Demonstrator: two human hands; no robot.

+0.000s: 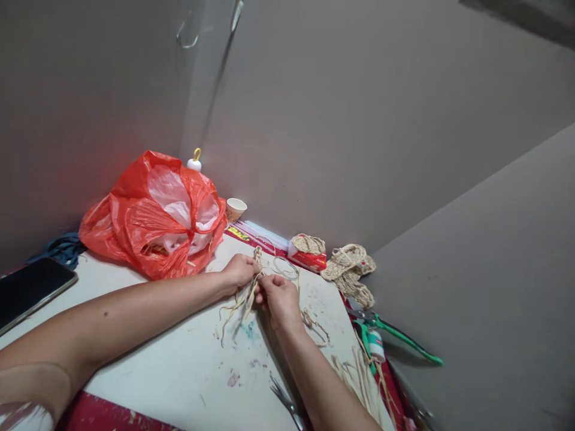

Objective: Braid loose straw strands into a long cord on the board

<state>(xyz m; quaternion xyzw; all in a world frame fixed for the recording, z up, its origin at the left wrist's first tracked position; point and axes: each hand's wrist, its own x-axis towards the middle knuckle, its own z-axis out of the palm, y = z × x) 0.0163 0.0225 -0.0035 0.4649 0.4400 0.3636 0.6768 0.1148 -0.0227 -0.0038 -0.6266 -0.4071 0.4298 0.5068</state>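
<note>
A short braid of straw-coloured fibre (257, 254) stands up between my hands, its loose strands (245, 302) fanning down onto the white board. My left hand (242, 270) pinches the braid near its lower end. Close beside it on the right, the fingers of my right hand (279, 294) are closed on the strands just below the braid. A thin wire loop (286, 268) lies behind my right hand. To the right of that wrist rests another piece of twisted fibre cord (315, 328).
A red plastic bag (153, 221) bulges at the back left, near a paper cup (236, 209) and a phone (33, 293). Scissors (287, 404) lie in front. Woven straw pieces (350, 269), green-handled pliers (404, 340) and loose fibre strands (359, 377) line the right edge by the wall.
</note>
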